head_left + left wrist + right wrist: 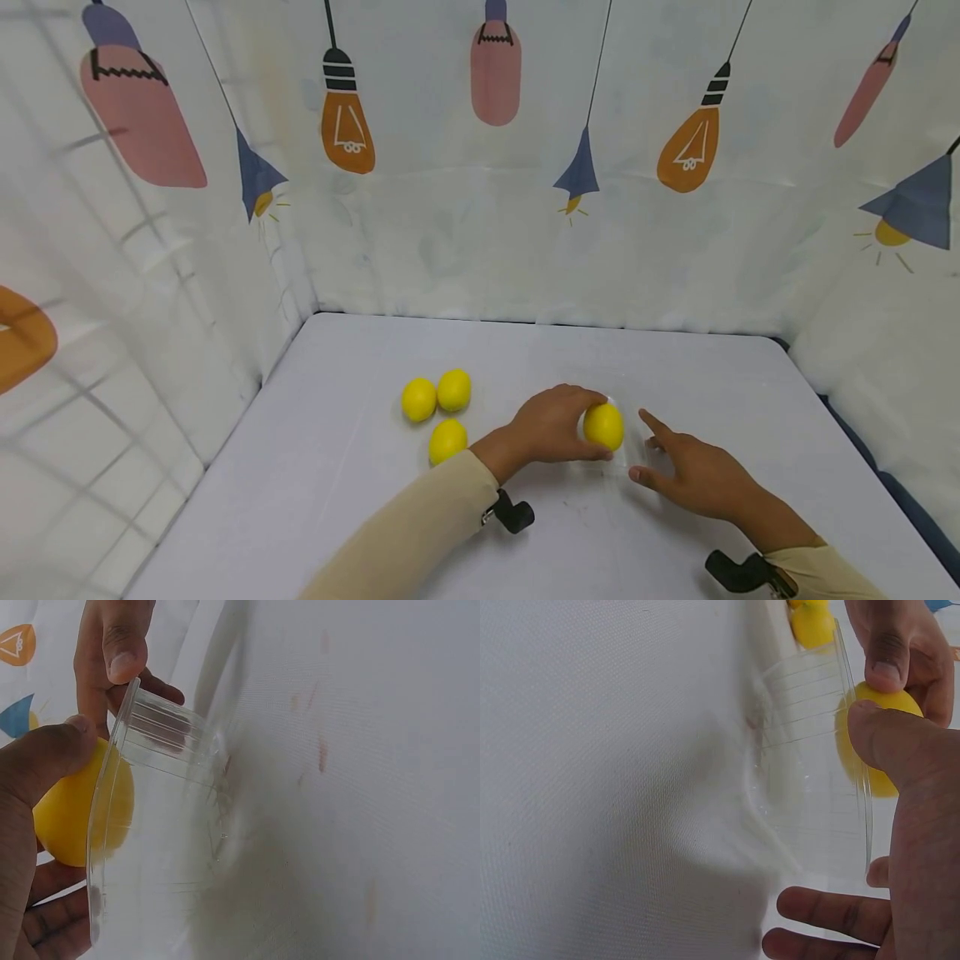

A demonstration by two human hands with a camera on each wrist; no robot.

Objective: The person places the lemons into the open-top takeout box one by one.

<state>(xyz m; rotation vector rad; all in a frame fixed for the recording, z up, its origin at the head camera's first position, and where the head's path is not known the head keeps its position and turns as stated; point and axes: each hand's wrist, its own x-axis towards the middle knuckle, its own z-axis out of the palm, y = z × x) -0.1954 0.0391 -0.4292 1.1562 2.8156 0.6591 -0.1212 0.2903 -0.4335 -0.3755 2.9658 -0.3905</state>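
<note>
A yellow lemon [603, 427] is pinched between the thumb and fingers of my left hand [558, 423]. It is at the mouth of a clear plastic container [161, 862], and part of it shows through the container's wall in the left wrist view. My right hand [701, 475] is on the container's right side, fingers spread and loosely extended. In the right wrist view its thumb [907, 742] overlaps the rim, while its lower fingers [832, 911] reach along the outside.
Three more lemons lie on the white table [360, 500] left of my left hand: one at the left [418, 399], one behind [453, 390] and one partly behind my sleeve [447, 440]. A white curtain [450, 242] with lamp prints stands round the table.
</note>
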